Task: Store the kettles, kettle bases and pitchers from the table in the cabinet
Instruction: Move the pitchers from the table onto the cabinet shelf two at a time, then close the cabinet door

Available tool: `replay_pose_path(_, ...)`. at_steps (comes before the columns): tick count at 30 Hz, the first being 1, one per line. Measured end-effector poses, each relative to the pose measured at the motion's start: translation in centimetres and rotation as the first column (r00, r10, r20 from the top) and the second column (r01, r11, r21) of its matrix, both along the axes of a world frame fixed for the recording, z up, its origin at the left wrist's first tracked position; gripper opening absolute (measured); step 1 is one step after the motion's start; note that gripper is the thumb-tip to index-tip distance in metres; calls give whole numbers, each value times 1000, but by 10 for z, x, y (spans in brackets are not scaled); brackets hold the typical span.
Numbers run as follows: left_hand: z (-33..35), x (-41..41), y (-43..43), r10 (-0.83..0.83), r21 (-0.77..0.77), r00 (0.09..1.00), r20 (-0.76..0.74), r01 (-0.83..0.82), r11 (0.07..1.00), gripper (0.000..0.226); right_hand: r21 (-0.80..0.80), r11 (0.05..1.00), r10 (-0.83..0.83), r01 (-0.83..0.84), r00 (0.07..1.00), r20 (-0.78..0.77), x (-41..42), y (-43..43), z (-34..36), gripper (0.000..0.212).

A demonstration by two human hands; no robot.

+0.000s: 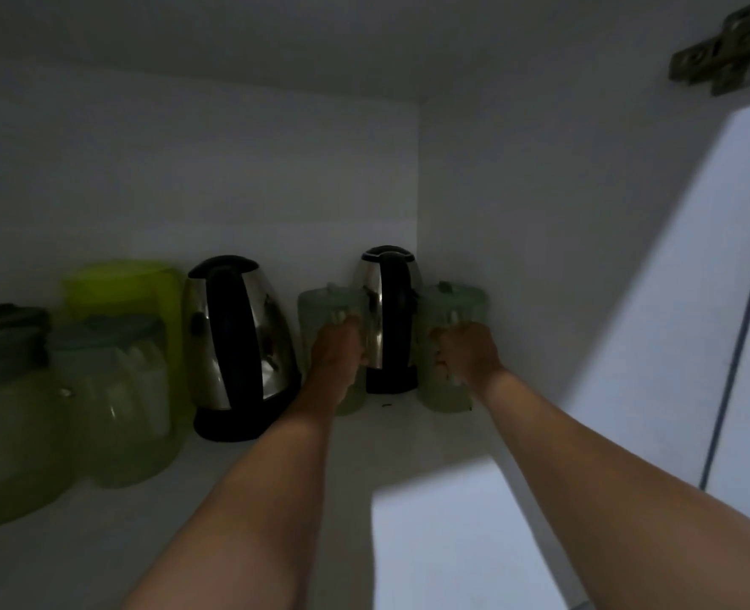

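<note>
Both my arms reach deep into a dim white cabinet. My left hand (337, 345) grips the handle of a pale green pitcher (320, 303) standing on the shelf. My right hand (468, 350) grips the handle of a second pale green pitcher (457, 301) near the right wall. Between them, at the back corner, stands a steel kettle with a black handle (388, 319) on its black base. A larger steel kettle (241, 345) stands on its black base to the left.
Further left on the shelf (276, 499) stand a bright green pitcher (122, 288), a clear ribbed pitcher with a grey lid (118, 389) and a dark-lidded pitcher (8, 411). The cabinet's right wall (540, 257) is close. A hinge (721, 59) sits top right.
</note>
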State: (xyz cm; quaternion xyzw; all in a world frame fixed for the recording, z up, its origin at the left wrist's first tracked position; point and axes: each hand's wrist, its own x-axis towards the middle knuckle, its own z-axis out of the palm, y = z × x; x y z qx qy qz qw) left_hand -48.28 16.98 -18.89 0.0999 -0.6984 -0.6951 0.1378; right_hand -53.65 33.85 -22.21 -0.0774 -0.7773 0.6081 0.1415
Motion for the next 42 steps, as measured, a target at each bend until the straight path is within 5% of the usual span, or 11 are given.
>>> replay_pose_path(8, -4, 5, -5, 25, 94, 999, -24, -23, 995, 32, 77, 997, -18, 13, 998, 67, 53, 2, 18, 59)
replay_pose_path(13, -9, 19, -4, 118, -168, 992, 41, -110, 980, 74, 105, 994, 20, -33, 993, 120, 68, 14, 20, 70)
replay_pose_path(17, -7, 41, -1, 198, -310, 980, 31, -179, 934, 81, 174, 984, 6, -35, 986, 167, 92, 26, 25, 75)
replay_pose_path(22, -4, 78, 20, 279, -422, 955, 100, -213, 881, 65, 270, 962, -1, -44, 986, 166, 127, 45, 21, 43)
replay_pose_path(27, -10, 134, 53, 227, -483, 971, 79, -162, 861, 50, 353, 935, -32, -25, 987, 154, 175, 56, 6, 54)
replay_pose_path(36, -28, 263, 76, 145, -629, 988, 57, -77, 773, 47, 468, 884, -48, 20, 998, 48, 284, 53, -21, 37)
replay_pose_path(42, -24, 326, 84, 6, -675, 999, 44, 25, 737, 24, 458, 874, -181, 164, 984, -8, 375, 74, -7, 36)
